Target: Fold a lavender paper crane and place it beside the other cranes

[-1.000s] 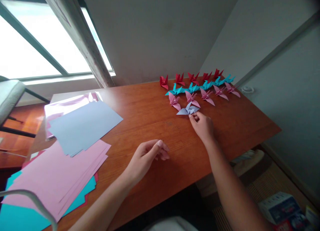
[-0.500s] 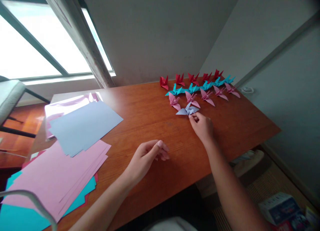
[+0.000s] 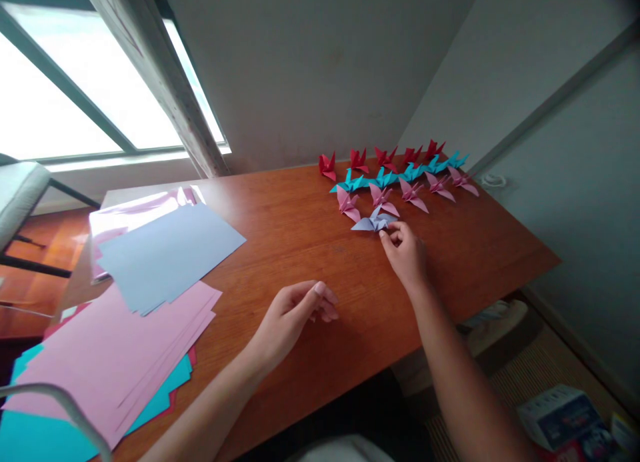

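The lilac crane [image 3: 370, 223], probably light, crushable, best pinched mid-body, is sitting before the pink cranes [image 3: 413, 194], the right hand [image 3: 407, 254] reaching its wing, thumb and forefinger slightly parted, the left hand [image 3: 291, 314] holding nothing, fingers loosely curled.

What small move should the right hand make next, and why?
Probably ease the right hand back without nudging the lavender crane: the crane appears to rest on the table, just in front of the pink cranes, and the hand's fingertips, apparently parted, are right at its near edge.
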Available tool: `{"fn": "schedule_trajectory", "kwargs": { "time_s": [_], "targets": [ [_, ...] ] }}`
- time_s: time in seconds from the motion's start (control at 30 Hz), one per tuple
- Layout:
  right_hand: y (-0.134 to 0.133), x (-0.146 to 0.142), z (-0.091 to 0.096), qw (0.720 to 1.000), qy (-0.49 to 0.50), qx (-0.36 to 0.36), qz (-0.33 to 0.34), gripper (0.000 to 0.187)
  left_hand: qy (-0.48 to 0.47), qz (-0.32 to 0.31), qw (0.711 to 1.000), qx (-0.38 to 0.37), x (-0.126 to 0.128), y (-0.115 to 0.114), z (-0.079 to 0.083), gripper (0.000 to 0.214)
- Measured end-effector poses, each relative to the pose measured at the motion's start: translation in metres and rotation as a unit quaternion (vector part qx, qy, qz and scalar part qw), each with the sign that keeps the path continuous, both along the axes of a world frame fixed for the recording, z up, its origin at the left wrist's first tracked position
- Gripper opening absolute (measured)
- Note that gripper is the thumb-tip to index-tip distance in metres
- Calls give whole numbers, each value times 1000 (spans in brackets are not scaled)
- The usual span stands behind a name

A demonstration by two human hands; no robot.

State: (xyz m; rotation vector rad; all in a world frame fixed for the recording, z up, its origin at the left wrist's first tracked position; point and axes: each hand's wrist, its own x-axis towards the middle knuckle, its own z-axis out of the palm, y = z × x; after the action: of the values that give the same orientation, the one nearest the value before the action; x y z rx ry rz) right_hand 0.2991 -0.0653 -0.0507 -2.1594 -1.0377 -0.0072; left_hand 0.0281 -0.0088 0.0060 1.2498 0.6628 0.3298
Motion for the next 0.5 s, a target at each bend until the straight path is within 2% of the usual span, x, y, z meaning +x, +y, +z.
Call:
{"fn": "schedule_trajectory", "kwargs": {
  "time_s": [0.27,0.5],
  "targets": [
    [0,-1,-1,1000,11,19,10,28,2,-3,1000,2,0,-1,-1,46],
    [-6,-9,6,997,22,74,8,30,2,-8,1000,15,1,1,-5,48]
  ]
}}
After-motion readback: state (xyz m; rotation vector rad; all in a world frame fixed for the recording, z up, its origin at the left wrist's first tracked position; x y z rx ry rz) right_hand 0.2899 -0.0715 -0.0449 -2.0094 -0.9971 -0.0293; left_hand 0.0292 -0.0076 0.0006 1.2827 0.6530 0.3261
